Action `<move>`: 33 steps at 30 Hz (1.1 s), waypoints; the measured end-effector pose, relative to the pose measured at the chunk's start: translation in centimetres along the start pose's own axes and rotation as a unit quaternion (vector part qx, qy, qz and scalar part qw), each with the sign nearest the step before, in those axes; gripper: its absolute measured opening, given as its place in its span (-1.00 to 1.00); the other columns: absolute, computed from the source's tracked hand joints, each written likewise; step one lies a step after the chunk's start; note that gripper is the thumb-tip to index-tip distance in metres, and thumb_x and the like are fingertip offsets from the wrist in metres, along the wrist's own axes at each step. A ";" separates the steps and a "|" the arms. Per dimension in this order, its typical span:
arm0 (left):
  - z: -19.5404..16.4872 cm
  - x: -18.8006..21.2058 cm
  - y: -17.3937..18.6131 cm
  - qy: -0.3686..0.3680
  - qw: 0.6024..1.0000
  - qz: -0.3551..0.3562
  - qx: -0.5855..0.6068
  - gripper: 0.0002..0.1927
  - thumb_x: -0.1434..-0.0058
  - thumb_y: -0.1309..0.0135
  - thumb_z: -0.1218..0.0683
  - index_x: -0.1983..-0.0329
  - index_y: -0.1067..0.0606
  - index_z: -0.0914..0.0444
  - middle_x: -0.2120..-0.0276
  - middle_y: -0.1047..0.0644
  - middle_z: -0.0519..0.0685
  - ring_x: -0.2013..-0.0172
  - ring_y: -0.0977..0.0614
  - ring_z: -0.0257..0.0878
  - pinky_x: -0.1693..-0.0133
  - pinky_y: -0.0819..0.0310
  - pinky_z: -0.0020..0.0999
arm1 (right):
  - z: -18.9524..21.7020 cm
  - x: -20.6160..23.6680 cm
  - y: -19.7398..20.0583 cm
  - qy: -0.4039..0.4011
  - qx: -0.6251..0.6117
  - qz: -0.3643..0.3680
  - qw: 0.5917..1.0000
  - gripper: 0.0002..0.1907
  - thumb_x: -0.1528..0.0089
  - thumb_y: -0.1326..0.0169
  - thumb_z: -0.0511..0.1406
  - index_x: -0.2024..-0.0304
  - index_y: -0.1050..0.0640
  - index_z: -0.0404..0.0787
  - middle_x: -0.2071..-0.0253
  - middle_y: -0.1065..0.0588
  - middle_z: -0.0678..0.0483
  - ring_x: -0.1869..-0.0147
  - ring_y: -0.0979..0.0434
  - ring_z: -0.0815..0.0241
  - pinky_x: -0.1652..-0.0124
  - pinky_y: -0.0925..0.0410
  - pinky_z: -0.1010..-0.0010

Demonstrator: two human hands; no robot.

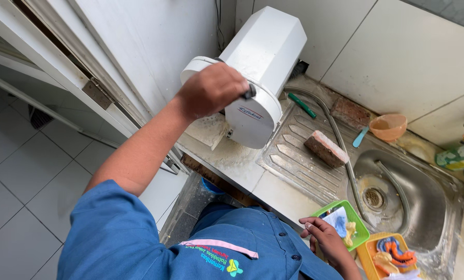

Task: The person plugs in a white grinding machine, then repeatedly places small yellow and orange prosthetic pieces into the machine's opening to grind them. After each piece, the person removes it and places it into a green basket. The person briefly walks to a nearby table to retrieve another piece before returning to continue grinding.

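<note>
At counter's edge, left hand (pixel 211 91) grips white machine (pixel 255 67); right hand (pixel 322 236) touches green tray (pixel 359 218).

- Head view: single camera, worn high, looking steeply down over the person's chest.
- Facing: surface (pixel 273 193) and sink (pixel 424 207) (tilted frame), at arm's reach.

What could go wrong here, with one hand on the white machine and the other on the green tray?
The left hand grips a part on the white machine, so fingers might get caught if it runs. The green tray, touched by the right hand, sits at the sink edge and may tip.
</note>
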State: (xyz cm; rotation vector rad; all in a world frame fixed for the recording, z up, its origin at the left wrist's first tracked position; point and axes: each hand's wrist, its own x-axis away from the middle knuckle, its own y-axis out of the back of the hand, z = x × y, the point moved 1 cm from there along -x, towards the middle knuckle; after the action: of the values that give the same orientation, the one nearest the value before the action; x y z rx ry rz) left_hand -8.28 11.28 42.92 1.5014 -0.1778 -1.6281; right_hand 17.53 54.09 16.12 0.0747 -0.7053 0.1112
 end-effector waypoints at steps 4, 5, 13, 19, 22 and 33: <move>4.4 -1.1 -0.3 0.276 0.943 -0.186 -0.014 -0.67 -0.34 -0.40 0.10 0.06 -0.47 0.29 0.18 -0.58 0.02 0.16 -0.66 -0.15 0.11 -0.63 -0.31 | 3.6 0.4 0.5 0.041 0.024 0.014 0.999 -0.67 -0.31 0.00 -0.26 -0.07 -0.60 -0.24 0.36 -0.56 0.05 0.53 -0.36 0.36 0.50 -0.33 0.51; 6.5 -1.9 -0.3 0.316 0.917 -0.237 0.050 -0.71 -0.38 -0.38 0.09 0.05 -0.49 0.28 0.17 -0.63 -0.04 0.15 -0.71 -0.21 0.06 -0.69 -0.32 | 4.7 0.6 0.6 0.055 0.024 0.014 0.998 -0.67 -0.32 0.00 -0.27 -0.07 -0.61 -0.24 0.35 -0.57 0.05 0.51 -0.37 0.38 0.48 -0.33 0.53; 10.6 -1.0 0.1 0.388 0.785 -0.377 0.303 -0.64 -0.39 -0.30 0.09 -0.04 -0.37 0.30 0.10 -0.55 -0.04 0.13 -0.66 -0.32 0.06 -0.65 -0.40 | 17.1 2.8 1.1 0.207 -0.117 0.034 0.971 -0.73 -0.28 -0.03 -0.42 -0.01 -0.56 -0.42 0.42 -0.45 0.07 0.49 -0.40 0.33 0.49 -0.32 0.45; 10.4 -0.7 0.6 0.358 0.905 -0.227 -0.043 -0.68 -0.29 -0.40 0.20 0.00 -0.50 0.34 0.23 -0.57 0.01 0.27 -0.64 -0.27 0.21 -0.61 -0.37 | 27.5 4.1 -0.7 0.375 -0.035 0.067 0.924 -0.79 -0.27 -0.08 -0.45 0.06 -0.58 -0.43 0.41 -0.47 0.06 0.39 -0.43 0.34 0.37 -0.33 0.53; 10.2 0.0 1.2 0.319 0.920 -0.180 -0.142 -0.71 -0.23 -0.42 0.24 0.14 -0.49 0.33 0.25 -0.53 0.05 0.27 -0.61 -0.10 0.23 -0.57 -0.26 | 28.9 3.2 -2.6 0.369 0.001 0.121 0.922 -0.81 -0.25 -0.10 -0.43 0.11 -0.61 -0.41 0.37 -0.46 0.08 0.38 -0.42 0.36 0.40 -0.34 0.53; 15.6 -2.8 -4.2 0.187 0.907 0.009 -0.378 -0.78 -0.32 -0.31 0.21 0.30 -0.45 0.22 0.39 -0.40 -0.06 0.39 -0.50 -0.12 0.34 -0.40 -0.21 | 21.3 -8.4 3.3 0.102 0.013 0.228 0.968 -0.80 -0.24 -0.14 -0.39 0.08 -0.57 -0.34 0.54 -0.42 0.11 0.55 -0.38 0.36 0.53 -0.24 0.50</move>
State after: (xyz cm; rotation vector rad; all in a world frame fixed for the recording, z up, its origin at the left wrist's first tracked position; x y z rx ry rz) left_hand -24.12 8.76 46.34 1.1442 0.5923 -1.1471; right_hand -2.95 54.45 26.94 -0.0756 -0.5044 0.5618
